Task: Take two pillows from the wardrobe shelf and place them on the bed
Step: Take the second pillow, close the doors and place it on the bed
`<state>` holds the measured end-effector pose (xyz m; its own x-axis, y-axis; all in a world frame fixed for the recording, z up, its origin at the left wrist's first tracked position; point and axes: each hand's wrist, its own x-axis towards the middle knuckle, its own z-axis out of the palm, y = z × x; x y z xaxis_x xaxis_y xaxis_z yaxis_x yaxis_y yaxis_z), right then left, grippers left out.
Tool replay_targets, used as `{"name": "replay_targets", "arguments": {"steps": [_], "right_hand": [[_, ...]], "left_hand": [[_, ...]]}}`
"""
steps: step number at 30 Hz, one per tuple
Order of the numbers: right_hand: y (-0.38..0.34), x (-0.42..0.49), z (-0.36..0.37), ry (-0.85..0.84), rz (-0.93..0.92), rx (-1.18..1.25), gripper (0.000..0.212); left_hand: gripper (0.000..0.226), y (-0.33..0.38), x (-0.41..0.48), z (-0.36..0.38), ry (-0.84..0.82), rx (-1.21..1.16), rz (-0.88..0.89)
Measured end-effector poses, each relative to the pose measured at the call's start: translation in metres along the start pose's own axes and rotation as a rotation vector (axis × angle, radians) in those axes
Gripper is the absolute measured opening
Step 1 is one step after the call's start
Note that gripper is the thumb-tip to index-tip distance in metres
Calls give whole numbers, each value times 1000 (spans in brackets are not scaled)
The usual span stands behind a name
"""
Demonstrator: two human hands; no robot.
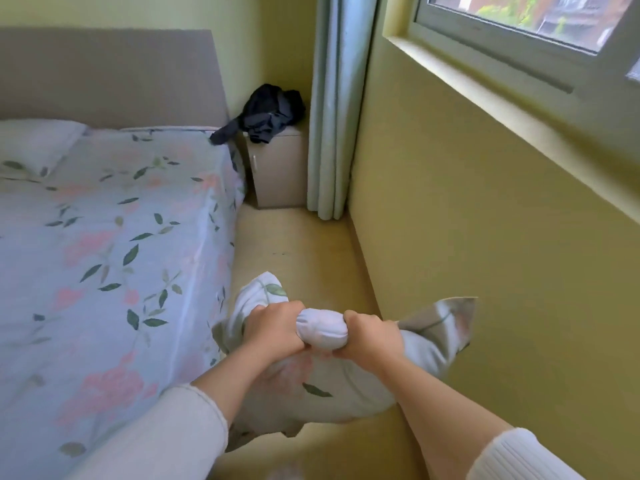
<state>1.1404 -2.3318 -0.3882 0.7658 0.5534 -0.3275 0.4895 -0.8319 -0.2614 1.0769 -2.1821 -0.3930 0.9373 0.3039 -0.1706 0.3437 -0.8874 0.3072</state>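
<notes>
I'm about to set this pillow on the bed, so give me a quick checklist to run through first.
1. Left hand grips the held pillow: ok.
2. Right hand grips it too: ok.
3. Open space on the bed beside the other pillow: ok.
4. Dark garment away from that space: ok, it lies on the nightstand, one end reaching the bed's corner.
5. Held pillow free of the bed's edge: cannot tell.

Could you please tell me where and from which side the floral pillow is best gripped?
Grip the floral pillow along its top edge, from above, as the left hand and right hand do now, side by side. It is soft and hangs limp beside the bed, its corners flopping outward, so a gathered handful of edge gives the firmest hold.
</notes>
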Motion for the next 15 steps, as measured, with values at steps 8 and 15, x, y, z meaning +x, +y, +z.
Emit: {"name": "replay_targets", "arguments": {"steps": [8, 15], "right_hand": [[-18, 149, -37, 34, -129, -44, 47], [-60, 307, -85, -53, -185, -61, 37]], "left_hand": [[35, -45, 120, -23, 131, -68, -145], [15, -113, 258, -60, 149, -62, -206]]}}
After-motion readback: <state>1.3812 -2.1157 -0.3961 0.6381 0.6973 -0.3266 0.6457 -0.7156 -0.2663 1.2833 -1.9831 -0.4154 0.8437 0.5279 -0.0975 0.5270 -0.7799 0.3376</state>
